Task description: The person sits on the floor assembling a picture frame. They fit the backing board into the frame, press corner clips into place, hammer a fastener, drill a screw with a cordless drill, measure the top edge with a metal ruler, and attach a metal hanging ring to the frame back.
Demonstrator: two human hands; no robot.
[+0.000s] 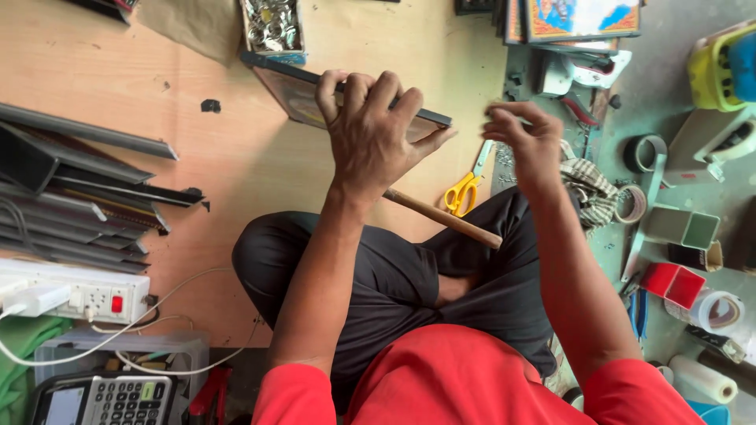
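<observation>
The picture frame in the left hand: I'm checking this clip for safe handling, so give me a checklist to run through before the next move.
1. Left hand grips the picture frame firmly: ok, fingers wrap over its top edge.
2. Frame steadied on the board: cannot tell, the lower edge is hidden.
3. Right hand free: cannot tell, blurred, fingers pinched together.
4. Wooden handle within reach: ok, it lies across the lap.
5. Scissors clear of the hands: ok, lying on the board's edge.
</observation>
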